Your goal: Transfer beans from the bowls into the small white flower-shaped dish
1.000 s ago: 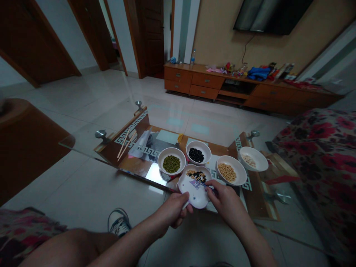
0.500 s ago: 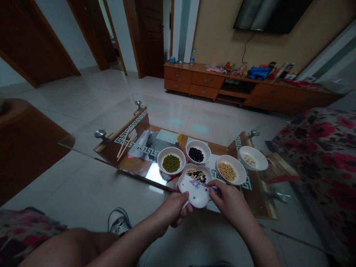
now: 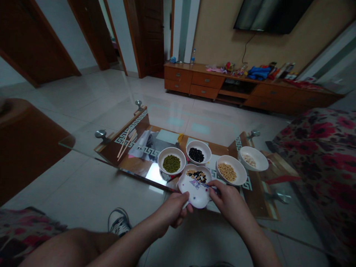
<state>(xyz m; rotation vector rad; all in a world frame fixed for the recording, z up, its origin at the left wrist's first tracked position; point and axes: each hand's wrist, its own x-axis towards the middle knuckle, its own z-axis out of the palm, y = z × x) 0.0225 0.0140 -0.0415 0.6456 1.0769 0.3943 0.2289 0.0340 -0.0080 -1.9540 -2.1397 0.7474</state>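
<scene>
My left hand [image 3: 176, 209] is closed on the handle of a white scalloped plate [image 3: 194, 198] with a purple cartoon print, held at the table's near edge. Black and pale yellow beans [image 3: 198, 175] lie mixed on its far half. In my right hand [image 3: 226, 198] is a slim dark tool, apparently tweezers [image 3: 209, 185], its tip over the plate near the beans. Around the plate stand white bowls: one of green beans [image 3: 171, 163], one of black beans [image 3: 196, 155], one of yellow soybeans [image 3: 227, 172], and one with a few pale pieces [image 3: 249, 160].
The bowls rest on a glass-topped table [image 3: 89, 122]; chopsticks [image 3: 126, 144] lie to the left. Papers [image 3: 143, 144] show beneath the glass. A flowered sofa [image 3: 322, 155] is on the right, and a low cabinet [image 3: 205, 83] stands along the far wall.
Hardly anything differs. The tweezers' tip has shifted very slightly over the plate, while the plate, the bowls and both hands stay almost in place.
</scene>
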